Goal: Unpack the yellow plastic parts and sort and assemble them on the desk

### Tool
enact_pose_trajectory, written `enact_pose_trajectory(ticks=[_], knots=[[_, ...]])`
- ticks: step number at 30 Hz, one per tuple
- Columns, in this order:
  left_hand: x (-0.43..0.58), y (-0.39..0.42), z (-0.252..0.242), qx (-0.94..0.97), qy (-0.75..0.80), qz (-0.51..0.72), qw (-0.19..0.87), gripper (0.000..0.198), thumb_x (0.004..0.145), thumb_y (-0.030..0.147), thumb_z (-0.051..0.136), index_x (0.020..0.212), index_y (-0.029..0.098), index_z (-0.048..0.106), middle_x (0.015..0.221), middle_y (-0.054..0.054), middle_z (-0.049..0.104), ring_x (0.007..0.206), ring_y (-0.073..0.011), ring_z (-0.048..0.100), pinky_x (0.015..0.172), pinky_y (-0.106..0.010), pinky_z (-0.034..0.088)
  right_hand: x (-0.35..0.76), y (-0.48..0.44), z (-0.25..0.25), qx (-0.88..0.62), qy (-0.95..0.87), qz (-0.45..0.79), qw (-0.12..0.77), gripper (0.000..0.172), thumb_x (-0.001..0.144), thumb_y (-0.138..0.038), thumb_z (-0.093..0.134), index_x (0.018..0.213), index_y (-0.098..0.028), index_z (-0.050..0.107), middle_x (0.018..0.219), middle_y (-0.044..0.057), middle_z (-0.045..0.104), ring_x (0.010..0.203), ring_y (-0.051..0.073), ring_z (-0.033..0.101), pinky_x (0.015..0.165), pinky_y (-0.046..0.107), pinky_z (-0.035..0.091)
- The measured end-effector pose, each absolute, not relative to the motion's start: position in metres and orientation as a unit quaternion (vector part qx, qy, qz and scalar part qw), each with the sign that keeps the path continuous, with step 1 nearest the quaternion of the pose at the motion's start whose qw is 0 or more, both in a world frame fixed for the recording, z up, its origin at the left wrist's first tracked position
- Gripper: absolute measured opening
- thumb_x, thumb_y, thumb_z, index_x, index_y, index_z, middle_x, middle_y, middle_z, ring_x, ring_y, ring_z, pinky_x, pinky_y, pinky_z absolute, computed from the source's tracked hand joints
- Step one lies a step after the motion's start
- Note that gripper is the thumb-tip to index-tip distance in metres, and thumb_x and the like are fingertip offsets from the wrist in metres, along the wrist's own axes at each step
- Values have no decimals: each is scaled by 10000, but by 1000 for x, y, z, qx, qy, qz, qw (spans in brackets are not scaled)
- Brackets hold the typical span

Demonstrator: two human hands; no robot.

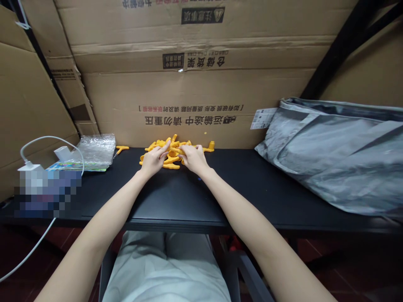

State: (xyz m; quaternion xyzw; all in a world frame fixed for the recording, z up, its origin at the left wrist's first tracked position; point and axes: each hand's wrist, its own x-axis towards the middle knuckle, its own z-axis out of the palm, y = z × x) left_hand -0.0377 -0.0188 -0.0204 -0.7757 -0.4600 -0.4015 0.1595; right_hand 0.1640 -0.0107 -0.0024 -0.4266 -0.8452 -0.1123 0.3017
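A heap of yellow plastic pieces (171,166), some branched and some ring-shaped, lies at the back of the black table. My left hand (154,160) is at the heap's left side, its fingers closed on a yellow piece. From the right, my right hand (193,158) grips a yellow piece as well, close to the left fingertips. Whether both hands share one piece cannot be made out, since fingers and heap overlap. Just beyond my right hand, a yellow piece with an upright round end (211,146) sticks out.
A separate yellow branched piece (122,148) lies left of the heap, beside a clear plastic bag (99,147). White chargers with a cable (52,137) stand at the left. A grey bag (333,155) fills the right side. Cardboard (195,90) walls the back of the black table (176,197).
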Motion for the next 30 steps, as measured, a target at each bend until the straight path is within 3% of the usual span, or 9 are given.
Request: enact_pose_trajectory(ticks=[8,20,30], knots=[[-36,-17,-21,-770,-439,-443,132,474,947,300,495,1419,265,468,795,4,656,605,-88,500,624,-194,424,165,-10,-3,-418,-847,-128,303,189,925,-198,484,1076,-166,593,1113,136,689,1043,270,583,836,376,294],[-35,-22,-22,-778,-442,-415,166,410,962,278,450,1362,295,539,885,-33,669,704,-118,600,634,-207,459,166,-5,-9,-411,-882,-11,231,363,953,-216,447,1309,-179,511,1311,167,594,1251,290,515,961,476,398],[-38,-22,-19,-775,-443,-421,159,408,954,252,459,1346,312,554,920,-27,677,731,-105,595,683,-198,472,165,-8,-5,-406,-873,-64,261,277,928,-165,485,1194,-166,562,1215,146,658,1153,278,583,880,412,398]])
